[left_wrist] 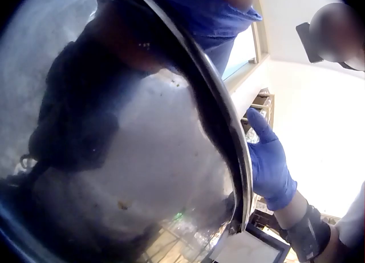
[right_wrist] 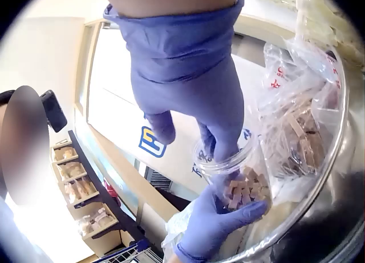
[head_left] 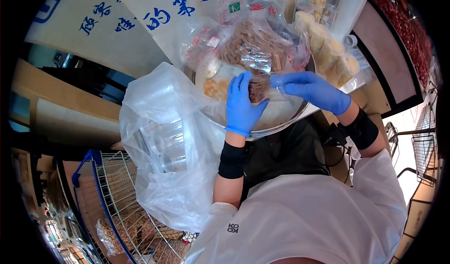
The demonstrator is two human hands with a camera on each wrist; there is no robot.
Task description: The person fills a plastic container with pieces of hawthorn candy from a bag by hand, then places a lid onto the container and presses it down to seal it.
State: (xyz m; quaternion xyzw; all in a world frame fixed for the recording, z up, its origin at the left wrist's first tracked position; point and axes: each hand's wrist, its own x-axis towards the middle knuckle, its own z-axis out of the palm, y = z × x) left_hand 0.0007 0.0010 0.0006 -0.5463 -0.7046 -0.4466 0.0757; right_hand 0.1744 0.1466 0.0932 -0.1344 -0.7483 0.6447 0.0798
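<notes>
Head: a blue-gloved left hand (head_left: 243,106) is gripping a clear round plastic jar (head_left: 263,89) of brown blocks (head_left: 256,93) over a silver metal bowl (head_left: 281,129). Left wrist: the blue-gloved right hand (left_wrist: 271,166) is holding its thumb apart. Right wrist: its straight fingers (right_wrist: 227,139) are reaching into the jar.

A round metal basin (head_left: 262,133) holds a clear bag (head_left: 265,8) of brown pieces (head_left: 236,48).

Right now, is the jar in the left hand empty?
No, the right wrist view shows brown pieces inside the clear jar held by the left hand.
</notes>
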